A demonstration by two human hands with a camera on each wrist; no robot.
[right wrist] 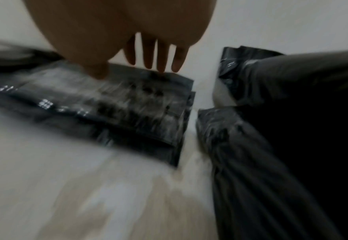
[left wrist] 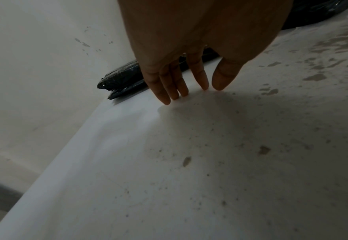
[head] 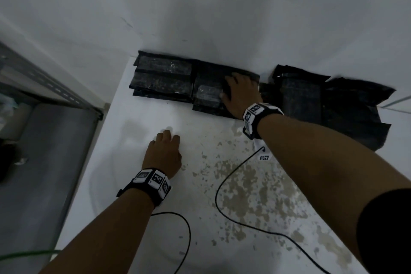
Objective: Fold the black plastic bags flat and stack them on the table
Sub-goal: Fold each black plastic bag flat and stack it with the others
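White table (head: 138, 122) carries folded black bags along the wall, long axes parallel to it: unfolded pile (head: 333, 104) right, left stack (head: 162, 78), middle stack (head: 209, 93). Right hand (head: 239, 93) flat, fingers straight, pressing middle stack. Left hand (head: 163, 153) relaxed, fingertips (left wrist: 165, 100) touching the table, holding nothing.

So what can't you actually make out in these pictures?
- Head view: how many bags each folded stack holds; the layers are too dark to count.
- Head view: the bag under the right hand, which covers part of it.
- Right wrist view: motion blur smears the folded bags.
- Left wrist view: the left hand hides most of the black bags behind it.
- Head view: the loose pile is partly hidden behind the right forearm.
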